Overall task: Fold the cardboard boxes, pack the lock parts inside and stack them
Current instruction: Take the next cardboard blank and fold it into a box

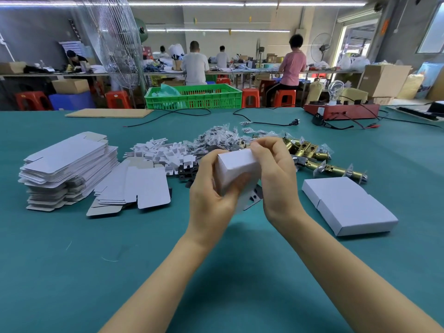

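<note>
Both hands lift small white cardboard box (pixel 236 171) above green table (pixel 72 272). Left hand (pixel 211 188) cups it steady; right hand (pixel 276 169) fingers pinch far end, likely closing flap.

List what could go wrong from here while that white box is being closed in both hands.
1. The box is held in the air by the left hand and right hand; a dark part shows at its lower open end and might slip out.
2. Squeezing the thin cardboard could dent it.
3. The finished boxes lie side by side on the table, so the stacking step could get skipped.
</note>
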A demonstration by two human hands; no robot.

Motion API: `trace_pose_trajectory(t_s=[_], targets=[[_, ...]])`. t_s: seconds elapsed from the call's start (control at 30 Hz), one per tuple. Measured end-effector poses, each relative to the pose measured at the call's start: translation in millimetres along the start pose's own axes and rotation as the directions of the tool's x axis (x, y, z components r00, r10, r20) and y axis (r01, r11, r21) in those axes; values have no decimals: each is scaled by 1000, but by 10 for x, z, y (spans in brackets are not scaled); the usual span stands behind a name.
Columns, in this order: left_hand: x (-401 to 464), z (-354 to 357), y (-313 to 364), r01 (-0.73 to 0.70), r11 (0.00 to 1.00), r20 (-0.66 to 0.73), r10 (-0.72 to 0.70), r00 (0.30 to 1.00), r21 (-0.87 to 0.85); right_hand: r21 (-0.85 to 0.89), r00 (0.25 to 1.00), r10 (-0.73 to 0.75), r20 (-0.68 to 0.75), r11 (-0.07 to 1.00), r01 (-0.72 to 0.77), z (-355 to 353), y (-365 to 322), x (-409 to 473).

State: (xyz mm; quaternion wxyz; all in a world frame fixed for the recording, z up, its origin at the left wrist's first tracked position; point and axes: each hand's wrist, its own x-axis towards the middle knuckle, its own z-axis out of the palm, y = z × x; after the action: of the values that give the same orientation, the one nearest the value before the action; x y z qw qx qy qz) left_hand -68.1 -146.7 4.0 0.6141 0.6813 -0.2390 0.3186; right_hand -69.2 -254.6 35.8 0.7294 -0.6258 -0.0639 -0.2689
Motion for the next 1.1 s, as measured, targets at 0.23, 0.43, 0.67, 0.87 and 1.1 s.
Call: trace_pose_trajectory(t_s=[0.23, 0.43, 0.67, 0.87, 1.1], targets=[[-126, 35, -231, -485, 818, 157, 459, 874, 308, -153, 846, 502, 182, 864, -480, -153, 16, 152], [-214, -3, -507, -386, 804, 236, 309, 921, 453, -118, 709, 658, 256, 749, -652, -285, 271, 171], [-142, -109, -561, 349, 937, 89, -351, 932, 38, 96, 812, 552, 189, 813, -575, -299, 535, 106], [-9, -188, -596, 665, 671, 260, -613, 746, -327, 8, 855, 440, 273, 888, -460, -294, 701, -11], [-57, -202, -580, 626, 742, 345, -539, 769, -237, -45, 871, 335, 358, 938, -342, -329, 765, -32]])
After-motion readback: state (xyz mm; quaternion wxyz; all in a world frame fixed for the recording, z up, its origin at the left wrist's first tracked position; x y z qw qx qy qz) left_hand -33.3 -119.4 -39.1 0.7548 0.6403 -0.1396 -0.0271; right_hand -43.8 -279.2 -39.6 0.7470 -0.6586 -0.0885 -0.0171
